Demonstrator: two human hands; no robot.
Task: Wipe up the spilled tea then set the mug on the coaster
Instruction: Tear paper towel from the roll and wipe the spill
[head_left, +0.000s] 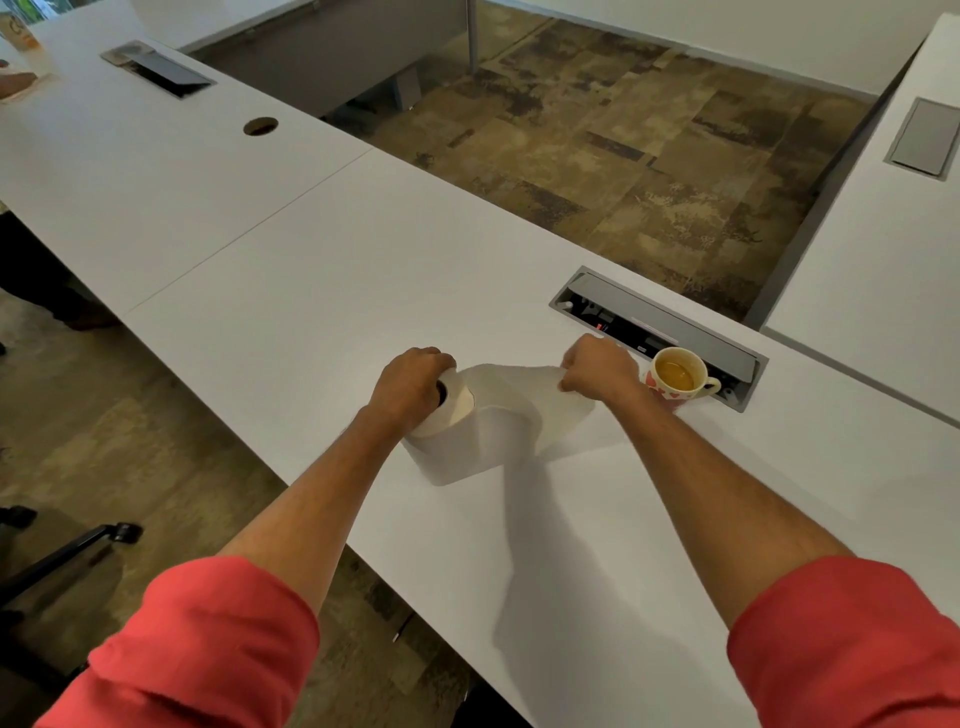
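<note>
white paper towel roll (457, 441) stands upright on the white desk (291, 291), the left hand (415, 387) clamped over its top with fingers curled round the core. the right hand (597, 370) pinches the free sheet (524, 395) between thumb and fingertips, stretching it out sideways from the roll — tearing off a piece looks like the step in hand.

the mug (678, 378), patterned with hearts and partly filled with tea, sits just beyond the right wrist, right beside the open cable box (660, 332) set into the desk. no spill or coaster can be made out from here.

the risk is that wrist: a sharp tug to tear the sheet could swing the forearm into the mug and tip tea into the cable box and its sockets. if the left hand's hold slackens, the roll may simply unspool rather than tear.
</note>
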